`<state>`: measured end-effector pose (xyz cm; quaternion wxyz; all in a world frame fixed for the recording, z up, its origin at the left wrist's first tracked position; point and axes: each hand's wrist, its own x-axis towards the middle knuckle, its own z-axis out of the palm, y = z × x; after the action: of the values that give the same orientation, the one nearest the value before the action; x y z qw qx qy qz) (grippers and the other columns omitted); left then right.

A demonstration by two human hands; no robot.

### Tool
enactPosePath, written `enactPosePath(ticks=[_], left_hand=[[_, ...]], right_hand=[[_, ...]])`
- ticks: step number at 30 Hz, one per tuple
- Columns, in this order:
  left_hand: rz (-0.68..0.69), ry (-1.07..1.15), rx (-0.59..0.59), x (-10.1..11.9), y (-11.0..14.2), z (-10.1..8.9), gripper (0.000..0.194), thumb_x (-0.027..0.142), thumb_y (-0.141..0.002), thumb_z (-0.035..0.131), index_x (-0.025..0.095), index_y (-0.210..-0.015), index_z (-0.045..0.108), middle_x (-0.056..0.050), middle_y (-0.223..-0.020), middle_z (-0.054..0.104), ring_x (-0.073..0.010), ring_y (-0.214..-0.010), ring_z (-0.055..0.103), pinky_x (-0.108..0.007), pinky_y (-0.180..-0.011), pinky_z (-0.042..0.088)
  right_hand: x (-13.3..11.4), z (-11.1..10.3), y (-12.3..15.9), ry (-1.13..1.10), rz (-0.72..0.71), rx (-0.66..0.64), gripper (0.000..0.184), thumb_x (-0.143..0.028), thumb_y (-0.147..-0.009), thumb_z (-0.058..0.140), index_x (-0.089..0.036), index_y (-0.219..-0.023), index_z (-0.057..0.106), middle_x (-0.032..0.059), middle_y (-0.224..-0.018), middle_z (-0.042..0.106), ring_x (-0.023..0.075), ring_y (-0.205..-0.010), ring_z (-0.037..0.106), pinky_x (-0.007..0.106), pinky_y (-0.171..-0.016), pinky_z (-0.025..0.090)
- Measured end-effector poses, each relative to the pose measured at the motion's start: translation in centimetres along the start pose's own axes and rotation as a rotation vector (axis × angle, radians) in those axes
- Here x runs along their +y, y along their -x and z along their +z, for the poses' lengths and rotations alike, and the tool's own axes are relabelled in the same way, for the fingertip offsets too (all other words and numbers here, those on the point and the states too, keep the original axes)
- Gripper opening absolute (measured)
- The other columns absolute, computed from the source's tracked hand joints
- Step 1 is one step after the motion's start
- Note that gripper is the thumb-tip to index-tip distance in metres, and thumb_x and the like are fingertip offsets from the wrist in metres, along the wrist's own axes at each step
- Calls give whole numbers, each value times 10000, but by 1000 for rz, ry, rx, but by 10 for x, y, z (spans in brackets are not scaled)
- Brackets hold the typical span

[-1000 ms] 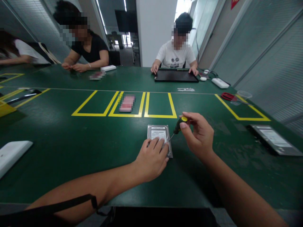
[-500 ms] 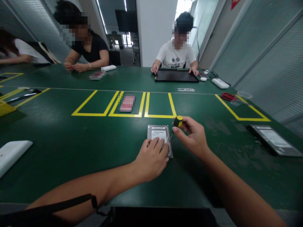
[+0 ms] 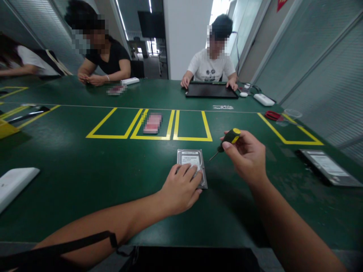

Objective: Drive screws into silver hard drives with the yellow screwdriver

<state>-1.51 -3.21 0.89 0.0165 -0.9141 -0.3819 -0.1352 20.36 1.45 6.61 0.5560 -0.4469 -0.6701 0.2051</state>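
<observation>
A silver hard drive (image 3: 190, 153) with a white label lies flat on the green table in the head view. My left hand (image 3: 183, 189) holds it down, fingers curled over the label and thumb by the near right edge, hiding the lower part. Closed around a black and yellow screwdriver (image 3: 229, 139), my right hand (image 3: 248, 156) is above the table to the right of the drive. The screwdriver's thin shaft points down and left, its tip just off the drive's right side and not touching it.
Another hard drive (image 3: 330, 168) lies at the right. Yellow tape outlines (image 3: 193, 139) mark the table, one around a pink packet (image 3: 152, 124). A white box (image 3: 17, 185) sits at the left. Across the table, a person holds a black panel (image 3: 211, 90); two other people sit at the left.
My right hand has moved right with the screwdriver, lifting its tip off the drive's right edge. The screwdriver now leans more. My left hand and the drive have stayed in place.
</observation>
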Motion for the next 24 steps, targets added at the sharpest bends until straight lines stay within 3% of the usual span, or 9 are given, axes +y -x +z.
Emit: enactPosePath(ticks=[6,11,15,19,24], left_hand=[[-26,1,-1,-4,2,0,502,450,-940,530,221,-1386,513,-151,-1452,488,-380,-1328,410,-548,-1042,354],[-20,-21,4,-8,3,0,520,514,-934,532,246,-1379,524,-174,-1464,480,-391,-1301,448,-546,-997,384],[-9,-25,2,-10,3,0,609,526,-944,512,154,-1425,476,-173,-1465,500,-364,-1323,448,-530,-1046,363],[17,-37,-12,-12,2,1,614,500,-947,530,95,-1407,480,-169,-1469,506,-347,-1355,434,-494,-1065,372],[24,-52,-14,-13,2,4,610,491,-953,541,101,-1416,470,-167,-1477,502,-344,-1370,433,-485,-1063,384]], right_hand=[[-8,-18,-6,4,-20,-64,271,-316,-910,634,-196,-1100,482,70,-1053,670,167,-900,653,277,-718,532],[-7,-36,-5,440,-184,-185,232,-275,-923,582,-189,-1137,563,66,-1097,665,188,-963,650,325,-828,538],[15,-39,6,605,-354,-375,235,-167,-932,485,-166,-1133,607,98,-1256,596,203,-1146,594,361,-995,509],[39,-36,23,849,-398,-482,344,-92,-912,422,-111,-1188,624,175,-1300,543,251,-1128,600,376,-924,553],[45,-32,32,1089,-569,-545,361,-15,-880,430,-62,-1163,648,224,-1246,570,285,-1057,631,367,-849,574]])
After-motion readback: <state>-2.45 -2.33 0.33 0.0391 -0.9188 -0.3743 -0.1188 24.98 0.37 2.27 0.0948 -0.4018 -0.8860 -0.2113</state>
